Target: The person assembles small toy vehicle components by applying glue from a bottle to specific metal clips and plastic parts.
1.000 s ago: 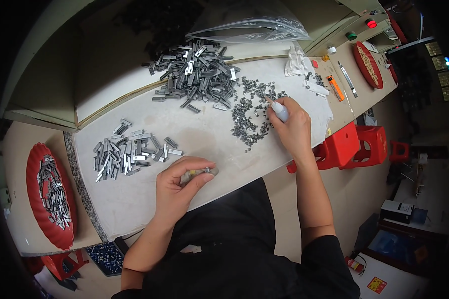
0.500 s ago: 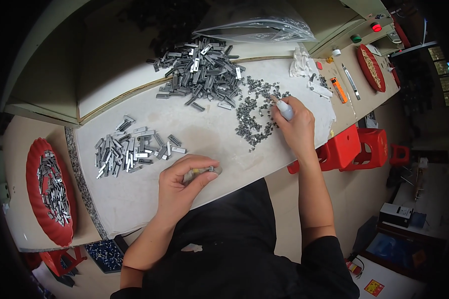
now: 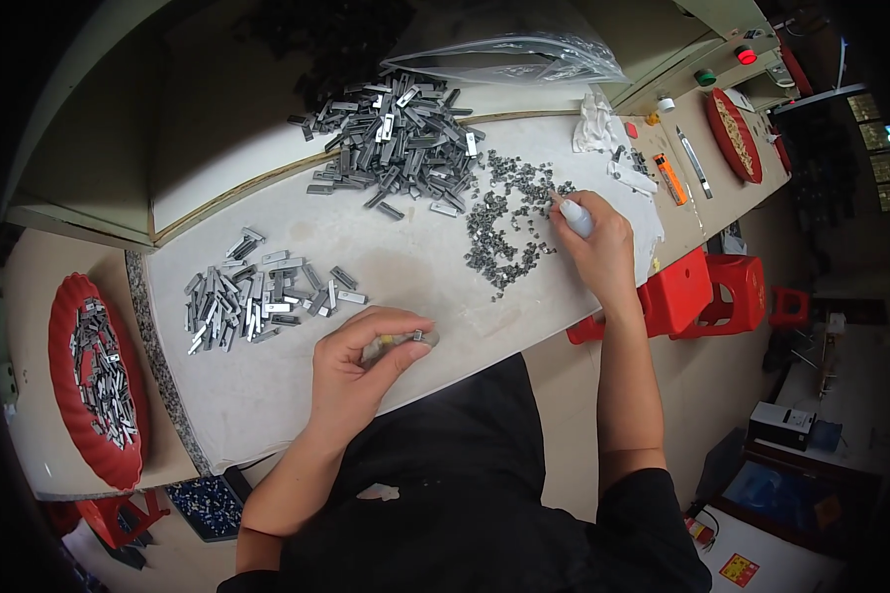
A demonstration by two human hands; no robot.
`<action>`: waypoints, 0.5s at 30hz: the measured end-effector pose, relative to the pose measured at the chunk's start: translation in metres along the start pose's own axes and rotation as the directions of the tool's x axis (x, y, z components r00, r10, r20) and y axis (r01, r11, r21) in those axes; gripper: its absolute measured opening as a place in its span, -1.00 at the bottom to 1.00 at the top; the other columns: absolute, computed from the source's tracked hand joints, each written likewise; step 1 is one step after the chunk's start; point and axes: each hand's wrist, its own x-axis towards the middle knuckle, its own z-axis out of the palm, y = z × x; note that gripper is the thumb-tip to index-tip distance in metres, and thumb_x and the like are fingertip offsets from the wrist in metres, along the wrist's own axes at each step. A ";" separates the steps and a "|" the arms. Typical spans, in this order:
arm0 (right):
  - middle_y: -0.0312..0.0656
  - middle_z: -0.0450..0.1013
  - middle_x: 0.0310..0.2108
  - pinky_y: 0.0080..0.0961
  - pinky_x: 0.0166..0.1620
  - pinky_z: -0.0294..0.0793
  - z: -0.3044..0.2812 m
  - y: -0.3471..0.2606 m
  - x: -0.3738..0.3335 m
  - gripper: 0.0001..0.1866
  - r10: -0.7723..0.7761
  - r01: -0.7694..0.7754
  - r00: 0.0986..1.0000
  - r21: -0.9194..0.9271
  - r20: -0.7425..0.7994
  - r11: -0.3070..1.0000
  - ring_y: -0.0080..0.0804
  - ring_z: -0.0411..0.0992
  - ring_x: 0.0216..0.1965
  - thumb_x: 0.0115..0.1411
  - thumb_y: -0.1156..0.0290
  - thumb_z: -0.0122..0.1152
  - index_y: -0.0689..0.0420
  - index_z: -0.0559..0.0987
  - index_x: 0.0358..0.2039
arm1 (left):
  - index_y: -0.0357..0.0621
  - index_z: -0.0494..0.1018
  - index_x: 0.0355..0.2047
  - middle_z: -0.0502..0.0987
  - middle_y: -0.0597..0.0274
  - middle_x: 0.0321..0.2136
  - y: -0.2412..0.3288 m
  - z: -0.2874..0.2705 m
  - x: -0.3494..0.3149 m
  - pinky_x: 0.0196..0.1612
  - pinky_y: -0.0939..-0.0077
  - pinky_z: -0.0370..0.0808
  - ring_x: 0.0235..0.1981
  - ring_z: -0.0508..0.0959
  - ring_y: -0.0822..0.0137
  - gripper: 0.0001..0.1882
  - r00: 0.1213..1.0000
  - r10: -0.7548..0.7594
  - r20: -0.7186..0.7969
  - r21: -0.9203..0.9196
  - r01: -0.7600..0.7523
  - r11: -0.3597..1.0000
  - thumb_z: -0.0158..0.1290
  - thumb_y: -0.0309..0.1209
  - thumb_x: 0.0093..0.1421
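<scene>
At the table's near edge, my left hand (image 3: 358, 358) pinches a small metal part (image 3: 418, 336) between thumb and forefinger; something pale and yellowish shows inside its curled fingers. Farther right, my right hand (image 3: 603, 244) is closed round a small white bottle (image 3: 577, 217), whose tip points toward a scatter of tiny dark metal pieces (image 3: 499, 232). Left of my left hand lies a loose group of grey and silver metal blocks (image 3: 257, 296). A larger heap of similar blocks (image 3: 405, 148) is piled at the back, under a clear plastic bag (image 3: 509, 59).
A red scalloped tray (image 3: 69, 395) of metal pieces stands at far left, another red tray (image 3: 727, 138) at far right. Crumpled white tissue (image 3: 595, 127), an orange object (image 3: 669, 180) and a cutter-like tool (image 3: 694, 163) lie at right. Red stools (image 3: 677, 294) stand below the edge.
My right hand has moved slightly right with the white bottle, away from the tiny pieces. My left hand keeps nearly the same place and grip.
</scene>
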 end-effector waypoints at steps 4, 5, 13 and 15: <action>-0.15 0.46 -0.53 -0.56 -0.33 0.36 -0.004 0.002 0.002 -0.88 0.015 -0.015 1.000 -0.003 0.010 1.000 -0.40 0.42 -0.48 -0.02 0.46 0.13 0.22 0.48 -0.45 | -0.28 0.47 -0.37 0.48 0.21 -0.41 0.000 0.000 0.000 -0.27 0.69 0.34 -0.36 0.44 0.47 -0.81 1.000 -0.002 0.000 0.000 0.002 1.000 0.07 -0.68 -0.06; -0.16 0.46 -0.54 -0.57 -0.33 0.35 -0.006 0.003 0.002 -0.89 0.037 -0.037 0.999 0.010 -0.003 0.999 -0.42 0.42 -0.48 -0.02 0.46 0.13 0.22 0.48 -0.46 | -0.28 0.47 -0.37 0.48 0.21 -0.41 0.000 0.000 0.000 -0.27 0.69 0.34 -0.36 0.44 0.47 -0.81 1.000 0.000 0.002 -0.002 0.000 1.000 0.07 -0.68 -0.06; -0.21 0.44 -0.57 -0.62 -0.34 0.34 -0.014 0.017 0.005 -0.89 0.098 -0.097 0.995 0.055 -0.009 0.994 -0.53 0.36 -0.51 -0.02 0.46 0.13 0.23 0.47 -0.47 | -0.29 0.47 -0.37 0.49 0.20 -0.40 -0.001 0.000 0.000 -0.27 0.68 0.35 -0.35 0.45 0.46 -0.81 1.000 0.010 0.004 0.017 -0.010 1.000 0.07 -0.68 -0.07; -0.20 0.43 -0.57 -0.62 -0.35 0.33 -0.011 0.016 0.007 -0.89 0.085 -0.085 0.996 0.075 0.002 0.994 -0.53 0.35 -0.52 -0.01 0.46 0.13 0.23 0.47 -0.47 | -0.29 0.47 -0.37 0.49 0.20 -0.40 -0.001 0.000 0.000 -0.27 0.68 0.35 -0.35 0.44 0.46 -0.81 1.000 0.005 0.007 0.018 -0.005 1.000 0.07 -0.68 -0.07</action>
